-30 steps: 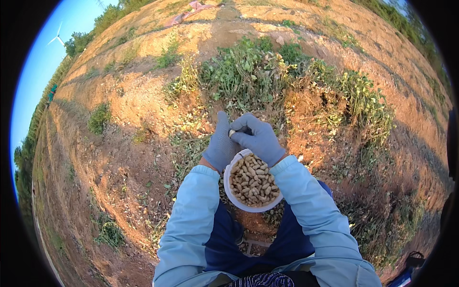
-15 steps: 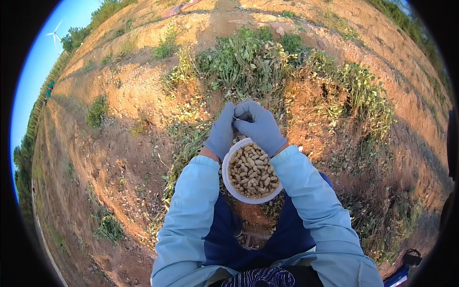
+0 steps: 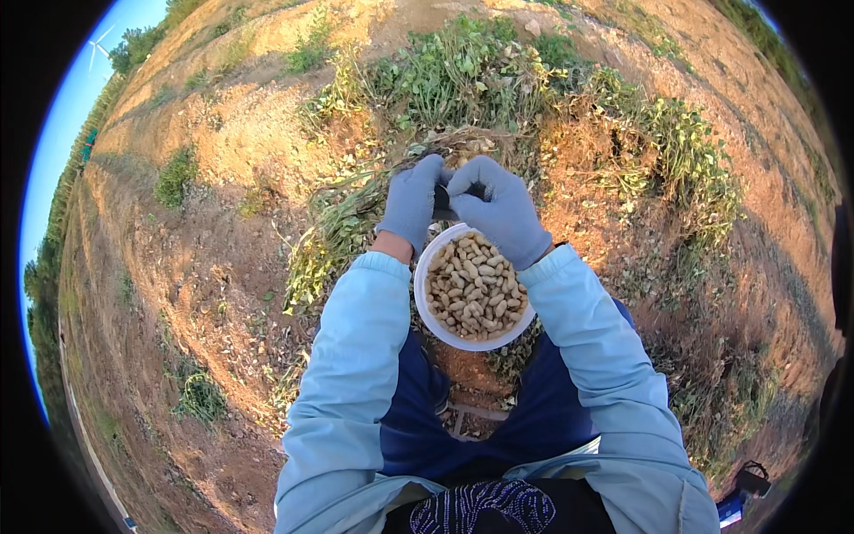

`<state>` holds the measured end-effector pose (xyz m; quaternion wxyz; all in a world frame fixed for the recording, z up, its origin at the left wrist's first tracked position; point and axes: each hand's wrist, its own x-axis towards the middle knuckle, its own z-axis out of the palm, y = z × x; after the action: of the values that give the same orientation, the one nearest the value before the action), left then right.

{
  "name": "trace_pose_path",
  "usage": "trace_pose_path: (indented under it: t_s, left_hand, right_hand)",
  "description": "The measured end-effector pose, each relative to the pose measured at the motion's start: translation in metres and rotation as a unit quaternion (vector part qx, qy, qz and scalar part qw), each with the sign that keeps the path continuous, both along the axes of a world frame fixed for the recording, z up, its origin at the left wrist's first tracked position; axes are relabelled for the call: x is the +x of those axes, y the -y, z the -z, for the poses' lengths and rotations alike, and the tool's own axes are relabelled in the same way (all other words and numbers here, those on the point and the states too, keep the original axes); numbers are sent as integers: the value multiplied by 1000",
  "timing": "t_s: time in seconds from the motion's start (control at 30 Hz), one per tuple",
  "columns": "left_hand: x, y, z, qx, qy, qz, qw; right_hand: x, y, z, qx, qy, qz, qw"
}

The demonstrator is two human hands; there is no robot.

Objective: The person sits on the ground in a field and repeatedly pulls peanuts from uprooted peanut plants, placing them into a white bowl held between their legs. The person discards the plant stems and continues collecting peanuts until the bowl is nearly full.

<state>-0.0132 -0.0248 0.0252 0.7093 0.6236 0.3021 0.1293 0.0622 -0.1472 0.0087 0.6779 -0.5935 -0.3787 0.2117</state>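
Note:
My left hand [image 3: 411, 205], in a grey glove, is closed around the stems of an uprooted peanut plant [image 3: 334, 240]. Its leafy end droops to the left, and tangled roots and pale pods show just beyond my fingertips. Close beside it, my right hand [image 3: 501, 214], gloved alike, has its fingers curled in at the plant; whatever they grip is hidden. Dark glove palms show between the hands. Below them, between my knees, stands a white bucket [image 3: 471, 343] holding many peanuts [image 3: 473, 289] in their shells.
A heap of green peanut plants [image 3: 454, 76] lies ahead on the reddish soil, with more wilting plants [image 3: 689, 160] to the right. Small weeds [image 3: 176, 176] grow at the left. A dark and blue object [image 3: 743, 494] is at the lower right.
My hands have moved slightly apart, and the plant's roots and pods now show above my fingers. The whole view has shifted, so the bucket sits higher in the picture.

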Motion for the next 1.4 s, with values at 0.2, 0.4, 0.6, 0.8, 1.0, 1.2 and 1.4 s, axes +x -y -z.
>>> trace_pose_path:
  t_s: [0.2, 0.4, 0.6, 0.8, 1.0, 1.2, 1.4]
  left_hand:
    - [9, -15, 37, 427, -102, -55, 897]
    - [-10, -33, 0, 50, -16, -66, 996]
    - [-15, -38, -8, 63, -37, 1, 997]
    - [-21, -34, -12, 62, -19, 82, 995]
    - [-28, -35, -21, 15, 72, 107, 992]
    - [-29, -31, -28, 11, 100, 104, 990]
    - [-41, -42, -29, 101, -172, 194, 961]
  right_hand:
    - [-13, -1, -11, -18, 222, 82, 972]
    - [-3, 20, -12, -164, 284, -62, 943]
    - [14, 16, 3, -212, 354, 127, 902]
    - [33, 4, 8, -272, 307, 189, 892]
    - [37, 0, 9, -313, 220, 64, 922]
    - [37, -6, 5, -233, 186, 129, 946]
    - [56, -4, 10, -110, 30, 87, 990]
